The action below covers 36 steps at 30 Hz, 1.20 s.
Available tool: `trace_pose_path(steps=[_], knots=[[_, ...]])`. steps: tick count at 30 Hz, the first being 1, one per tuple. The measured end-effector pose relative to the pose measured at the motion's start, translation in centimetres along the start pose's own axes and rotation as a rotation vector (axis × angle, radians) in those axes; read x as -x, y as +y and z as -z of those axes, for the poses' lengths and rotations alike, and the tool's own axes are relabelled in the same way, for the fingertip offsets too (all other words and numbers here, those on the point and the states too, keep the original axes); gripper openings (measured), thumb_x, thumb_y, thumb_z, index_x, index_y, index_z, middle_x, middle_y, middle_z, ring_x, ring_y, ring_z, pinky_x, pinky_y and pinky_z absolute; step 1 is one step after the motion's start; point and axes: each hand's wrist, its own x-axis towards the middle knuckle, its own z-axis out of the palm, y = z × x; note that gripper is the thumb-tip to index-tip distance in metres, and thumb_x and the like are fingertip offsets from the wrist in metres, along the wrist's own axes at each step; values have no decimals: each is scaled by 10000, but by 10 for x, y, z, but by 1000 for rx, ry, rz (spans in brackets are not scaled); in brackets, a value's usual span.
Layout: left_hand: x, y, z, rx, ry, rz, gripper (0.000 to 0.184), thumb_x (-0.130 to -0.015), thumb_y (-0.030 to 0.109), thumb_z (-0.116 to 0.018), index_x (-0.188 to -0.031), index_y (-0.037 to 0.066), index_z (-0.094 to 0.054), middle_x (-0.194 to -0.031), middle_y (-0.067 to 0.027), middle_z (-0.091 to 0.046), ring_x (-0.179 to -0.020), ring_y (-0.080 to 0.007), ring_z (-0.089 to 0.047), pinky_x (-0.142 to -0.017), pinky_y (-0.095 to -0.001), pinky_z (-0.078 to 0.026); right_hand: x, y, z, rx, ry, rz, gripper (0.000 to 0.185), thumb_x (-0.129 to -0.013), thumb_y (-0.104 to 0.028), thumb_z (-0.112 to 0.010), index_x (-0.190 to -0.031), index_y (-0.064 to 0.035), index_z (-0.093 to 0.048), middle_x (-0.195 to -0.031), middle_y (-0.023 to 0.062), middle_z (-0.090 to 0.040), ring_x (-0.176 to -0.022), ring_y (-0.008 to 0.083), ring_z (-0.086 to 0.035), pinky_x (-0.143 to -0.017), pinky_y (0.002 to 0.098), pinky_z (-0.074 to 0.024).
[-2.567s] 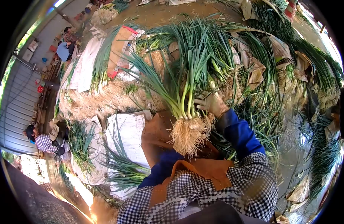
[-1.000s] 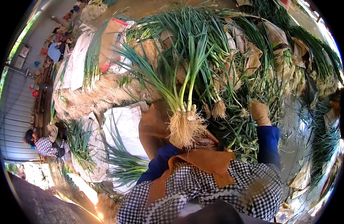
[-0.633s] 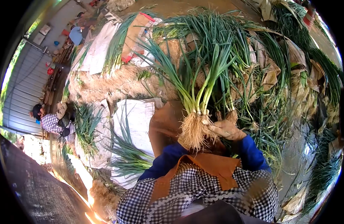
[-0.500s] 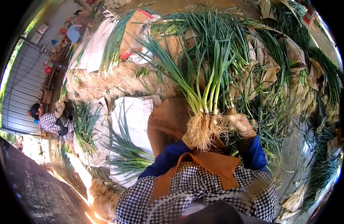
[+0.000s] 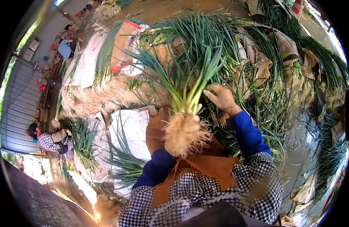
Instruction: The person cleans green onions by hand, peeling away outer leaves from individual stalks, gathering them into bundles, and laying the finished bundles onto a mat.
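A bunch of green onions [image 5: 189, 94] stands upright in front of my chest, leaves away from me and a thick tangle of pale roots [image 5: 185, 132] toward me. My left sleeve ends at the base of these roots; the roots hide my left hand, which holds the bunch. My right hand [image 5: 223, 99], in a pale, dirty glove, is just right of the white-green stalks. Its fingers point left toward them, partly extended, with nothing visible in them. An orange-brown apron [image 5: 204, 166] lies below the roots.
A long pile of green onions [image 5: 110, 89] lies ahead, roots facing me, partly covered by sacks [image 5: 125, 47]. More onions [image 5: 125, 164] rest on white sacking [image 5: 138, 130] at left. A person [image 5: 49, 140] works farther left. Loose leaves [image 5: 265, 125] cover the right side.
The bunch has shifted left and tilted slightly, with its root mass now fuller in view. My right hand has moved from beside the roots up and left toward the stalks.
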Motion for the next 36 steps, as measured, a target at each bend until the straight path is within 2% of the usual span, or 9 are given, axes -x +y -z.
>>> trace_pose_path(steps=[5, 10, 13, 15, 17, 19, 24, 32, 36], knots=[[5, 96, -91, 58, -167, -154, 452, -858, 146, -531, -1253, 0, -366, -1046, -113, -517, -854, -191, -548, -685, -321, -511, -102, 64, -32, 739, 3, 103, 471, -825, -397, -553, -1243, -186, -501, -1357, 36, -398, -1281, 256, -305, -925, 440, -369], [14, 155, -170, 109, -270, -259, 467, -842, 135, -550, -1249, 0, -364, -1036, -114, -517, -836, -189, -551, -666, -315, -513, -114, 144, 23, 560, -237, -343, 641, -806, -485, -567, -1360, -236, -363, -1449, 13, -271, -1253, 325, -361, -977, 440, -368], [24, 172, -200, 128, -287, -305, 477, -832, 128, -561, -1246, -1, -363, -1030, -114, -517, -825, -188, -553, -655, -312, -514, -145, 122, 38, 692, -481, -445, 463, -811, -490, -561, -1105, -135, -611, -1129, 53, -594, -974, 277, -584, -820, 386, -471], [28, 178, -214, 138, -296, -323, 483, -825, 123, -568, -1244, -1, -362, -1026, -115, -516, -818, -188, -555, -647, -310, -515, -127, -6, 62, 435, 65, -116, 325, -814, -401, -593, -901, -96, -664, -941, 56, -646, -870, 247, -619, -750, 352, -495], [30, 179, -227, 151, -298, -328, 490, -819, 119, -576, -1243, -1, -361, -1022, -115, -516, -811, -187, -556, -640, -308, -515, -130, -94, 53, -10, 666, 776, 207, -798, -226, -637, -974, -117, -637, -873, 33, -648, -696, 213, -618, -614, 312, -505], [33, 180, -235, 178, -297, -333, 497, -812, 114, -583, -1241, -2, -360, -1017, -116, -516, -803, -186, -557, -632, -306, -516, -118, -182, 51, 21, 375, 924, 353, -725, -221, -683, -1048, -103, -602, -1204, 68, -534, -1120, 257, -486, -904, 368, -416], [57, 179, -254, 257, -317, -361, 515, -796, 103, -602, -1237, -2, -358, -1007, -117, -516, -785, -184, -560, -613, -301, -517, -173, -135, -72, 493, 20, 1123, 311, -821, -252, -541, -1096, -110, -565, -1194, 84, -510, -1060, 289, -484, -884, 371, -424], [132, 192, -246, 280, -260, -591, 451, -768, 78, -603, -1175, 11, -423, -982, -108, -497, -754, -145, -529, -565, -257, -482, -71, 85, -100, 641, -754, 99, 252, -776, -301, -552, -860, -90, -661, -895, 143, -611, -863, 302, -591, -732, 384, -482], [146, 202, -234, 204, -189, -690, 397, -778, 107, -599, -1134, 6, -457, -996, -106, -507, -761, -140, -521, -553, -243, -478, -104, -149, -40, 372, -519, 834, 237, -812, -300, -531, -842, -90, -637, -828, 95, -635, -681, 285, -610, -595, 427, -483]])
